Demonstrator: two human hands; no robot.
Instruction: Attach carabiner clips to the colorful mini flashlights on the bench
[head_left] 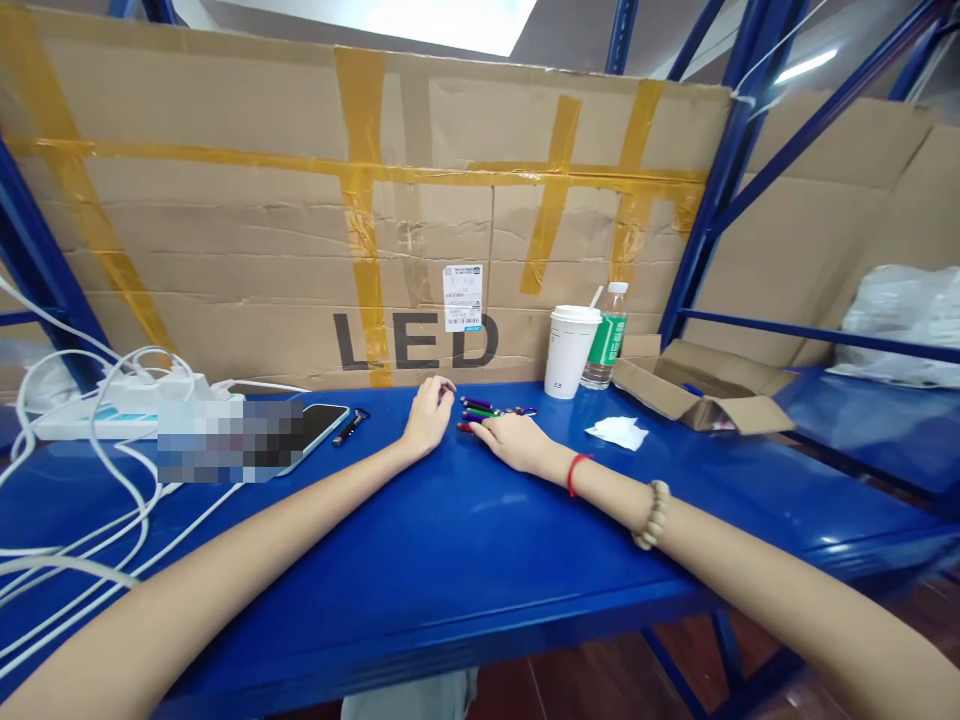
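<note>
Several slim coloured pens [480,411], in purple, green and red, lie side by side on the blue tabletop between my two hands. My right hand [517,443] rests over their right-hand ends and hides part of them. Its thumb lies at the red pen [465,427], and the fingers are closed about the bunch. My left hand [429,415] is on its side on the tabletop, just left of the pens and apart from them. Its fingers are loosely bent and nothing shows in them. Farther left, a short black pen-like object [350,427] lies alone.
A phone [319,428], a white power strip [90,425] and tangled white cables [112,500] occupy the left. On the right are a paper cup [571,355], a bottle [606,340], a crumpled tissue [618,432] and an open carton [697,385]. Behind stands a cardboard wall [262,260].
</note>
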